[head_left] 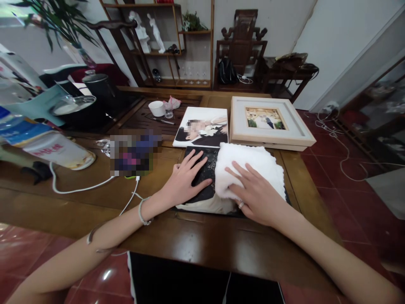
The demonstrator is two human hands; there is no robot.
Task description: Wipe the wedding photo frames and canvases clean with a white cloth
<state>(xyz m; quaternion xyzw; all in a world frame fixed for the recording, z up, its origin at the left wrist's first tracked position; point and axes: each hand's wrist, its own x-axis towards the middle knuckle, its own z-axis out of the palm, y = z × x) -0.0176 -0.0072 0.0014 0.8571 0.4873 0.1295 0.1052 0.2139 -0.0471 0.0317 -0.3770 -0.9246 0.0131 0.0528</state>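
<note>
A dark photo panel lies flat on the wooden table just in front of me. My left hand rests flat on its left part, fingers spread. My right hand presses flat on a folded white cloth that covers the panel's right half. A ring shows on my right hand and a bracelet on my left wrist.
Behind the panel lie a second photo print and a white framed picture. A white cable runs across the table at left, near a tipped can. A white cup sits on the tea tray. Shelves and a carved chair stand at the back.
</note>
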